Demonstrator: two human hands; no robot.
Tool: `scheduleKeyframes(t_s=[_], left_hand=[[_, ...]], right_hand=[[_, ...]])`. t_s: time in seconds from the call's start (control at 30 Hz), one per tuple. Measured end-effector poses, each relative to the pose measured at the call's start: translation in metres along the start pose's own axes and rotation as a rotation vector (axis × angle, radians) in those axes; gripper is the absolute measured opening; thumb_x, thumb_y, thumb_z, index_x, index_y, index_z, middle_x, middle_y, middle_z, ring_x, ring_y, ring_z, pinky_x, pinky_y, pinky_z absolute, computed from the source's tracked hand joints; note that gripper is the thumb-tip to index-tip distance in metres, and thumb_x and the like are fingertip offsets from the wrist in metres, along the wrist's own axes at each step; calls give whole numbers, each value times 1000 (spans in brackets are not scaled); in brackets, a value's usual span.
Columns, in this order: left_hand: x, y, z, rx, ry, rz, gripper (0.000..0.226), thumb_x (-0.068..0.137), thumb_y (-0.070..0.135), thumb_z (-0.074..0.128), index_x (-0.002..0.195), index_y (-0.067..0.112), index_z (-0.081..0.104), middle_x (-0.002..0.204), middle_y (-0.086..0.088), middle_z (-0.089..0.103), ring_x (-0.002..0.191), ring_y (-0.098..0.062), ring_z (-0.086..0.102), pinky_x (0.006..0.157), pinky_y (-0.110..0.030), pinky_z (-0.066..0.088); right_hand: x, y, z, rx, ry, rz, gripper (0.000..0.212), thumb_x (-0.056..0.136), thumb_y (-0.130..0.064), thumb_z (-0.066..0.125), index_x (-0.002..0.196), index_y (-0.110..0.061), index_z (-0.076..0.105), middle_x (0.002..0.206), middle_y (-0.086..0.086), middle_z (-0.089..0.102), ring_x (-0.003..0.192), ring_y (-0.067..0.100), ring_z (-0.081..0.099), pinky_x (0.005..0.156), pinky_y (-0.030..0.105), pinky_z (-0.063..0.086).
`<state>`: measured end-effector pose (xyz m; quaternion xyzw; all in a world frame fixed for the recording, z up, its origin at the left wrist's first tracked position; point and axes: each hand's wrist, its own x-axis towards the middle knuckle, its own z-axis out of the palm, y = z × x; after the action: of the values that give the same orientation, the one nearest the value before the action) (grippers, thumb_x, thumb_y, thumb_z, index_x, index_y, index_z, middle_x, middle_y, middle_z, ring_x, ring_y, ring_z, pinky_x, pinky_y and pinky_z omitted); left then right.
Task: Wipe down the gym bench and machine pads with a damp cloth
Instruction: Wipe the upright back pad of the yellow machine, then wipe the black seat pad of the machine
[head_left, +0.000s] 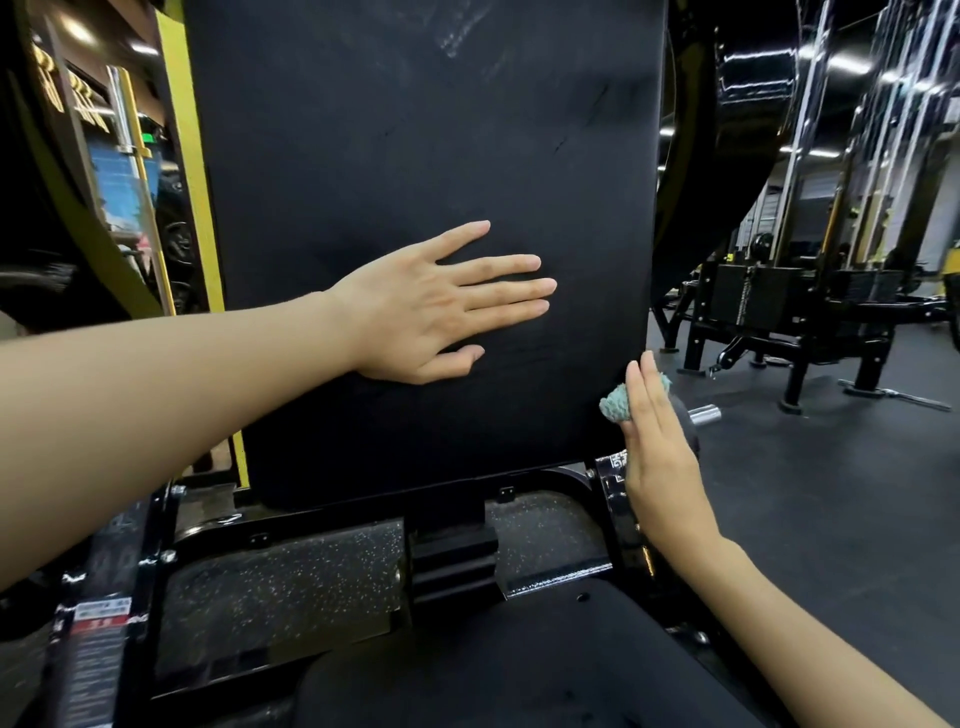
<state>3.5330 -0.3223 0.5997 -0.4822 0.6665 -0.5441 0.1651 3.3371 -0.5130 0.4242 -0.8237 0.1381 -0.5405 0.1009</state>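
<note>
Your left hand (431, 306) lies spread on the matte black pad (415, 130) while your right hand (660, 452), fingers straight, presses a nubby teal cloth (615, 402) against its edge.

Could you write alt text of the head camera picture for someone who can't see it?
A person's left hand lies flat on a gym machine's upright black back pad, while the right hand, with straight fingers, presses a small teal cloth against the pad's lower right edge. Other gym machines stand behind at right.
</note>
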Motion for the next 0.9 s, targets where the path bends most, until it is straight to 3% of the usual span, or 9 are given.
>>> scheduleKeyframes(t_s=[0.13, 0.23, 0.43, 0.57, 0.67, 0.77, 0.9], left_hand=[[0, -1, -2, -15, -17, -2, 64, 98, 41, 23, 158, 18, 21, 165, 2, 18, 153, -18, 13, 123, -52, 7], [1, 0, -5, -79, -35, -7, 63, 98, 40, 25, 157, 17, 26, 165, 1, 21, 153, -19, 16, 123, -53, 10], [3, 6, -13, -328, 31, -105, 56, 101, 40, 30, 146, 13, 49, 156, -3, 40, 148, -20, 30, 123, -49, 13], [12, 26, -37, -738, 70, -409, 58, 100, 50, 35, 142, 14, 52, 145, 2, 54, 142, -11, 39, 124, -34, 12], [22, 33, -60, -1163, 100, -665, 47, 96, 53, 46, 128, 23, 63, 124, 14, 66, 122, -1, 56, 114, -24, 32], [30, 32, -79, -1506, 163, -876, 18, 93, 29, 66, 108, 22, 72, 99, 17, 73, 101, 1, 67, 93, -16, 49], [24, 25, -94, -1672, 142, -1031, 12, 92, 13, 69, 101, 20, 72, 94, 10, 74, 94, -6, 70, 88, -24, 54]], right_hand=[[15, -26, -17, 3, 37, -78, 47, 106, -21, 34, 152, -11, 33, 162, -1, 22, 150, 15, 20, 121, 26, 19], [39, -52, -25, 30, 46, -163, 49, 102, -16, 33, 149, -5, 37, 159, 1, 27, 149, 16, 24, 120, 24, 20], [67, -81, -28, 64, 34, -220, 45, 101, -9, 37, 144, 1, 44, 154, 7, 35, 145, 13, 31, 119, 22, 22], [70, -93, -33, 113, -20, -196, 43, 103, -11, 36, 144, -1, 43, 153, 7, 36, 145, 15, 32, 120, 29, 25], [72, -108, -38, 165, -60, -182, 42, 104, -10, 38, 144, -1, 40, 153, 9, 35, 145, 19, 33, 119, 31, 28], [75, -126, -47, 235, -112, -121, 44, 102, -9, 43, 145, 0, 37, 153, 11, 36, 145, 21, 33, 118, 33, 30], [79, -144, -75, 261, -292, -4, 56, 95, -17, 59, 147, -8, 39, 146, 5, 46, 141, 20, 38, 115, 33, 34]])
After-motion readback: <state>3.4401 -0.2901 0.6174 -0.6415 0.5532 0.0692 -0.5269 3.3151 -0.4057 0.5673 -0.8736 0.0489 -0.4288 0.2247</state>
